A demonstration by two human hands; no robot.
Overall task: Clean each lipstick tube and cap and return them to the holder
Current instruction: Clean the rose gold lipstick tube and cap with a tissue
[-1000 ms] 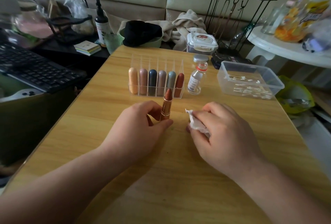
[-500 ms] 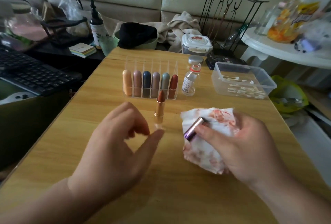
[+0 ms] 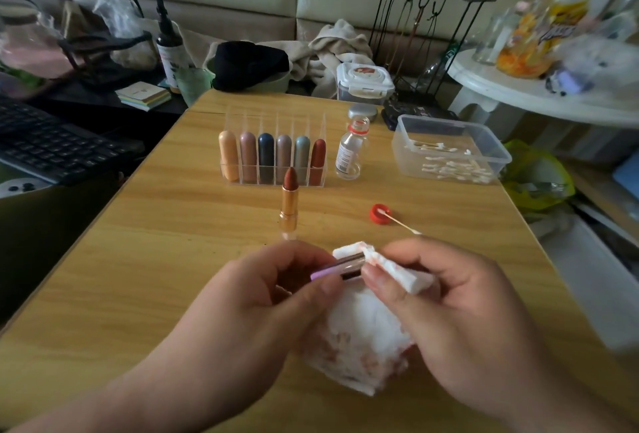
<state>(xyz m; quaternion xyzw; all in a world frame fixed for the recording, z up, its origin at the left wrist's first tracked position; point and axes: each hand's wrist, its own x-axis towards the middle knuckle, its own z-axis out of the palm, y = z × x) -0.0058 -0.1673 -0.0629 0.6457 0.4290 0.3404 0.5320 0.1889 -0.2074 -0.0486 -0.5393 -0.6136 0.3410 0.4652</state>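
An uncapped gold lipstick tube (image 3: pixel 289 203) with a brown-red bullet stands upright on the wooden table (image 3: pixel 173 232), just in front of the clear holder (image 3: pixel 273 150) with several capped lipsticks. My left hand (image 3: pixel 262 297) pinches a shiny purple-pink cap (image 3: pixel 340 266) held almost level. My right hand (image 3: pixel 446 308) presses a stained white tissue (image 3: pixel 359 335) against the cap's right end.
A red bottle cap (image 3: pixel 379 214) with a cotton swab (image 3: pixel 403 223) lies right of the tube. A small open bottle (image 3: pixel 350 149) stands beside the holder, a plastic box of swabs (image 3: pixel 449 149) further right. A keyboard (image 3: pixel 52 145) sits off the table's left edge.
My left hand let go of the standing tube and took hold of the cap. My right hand lifted the tissue with the cap and now rubs the cap's end.
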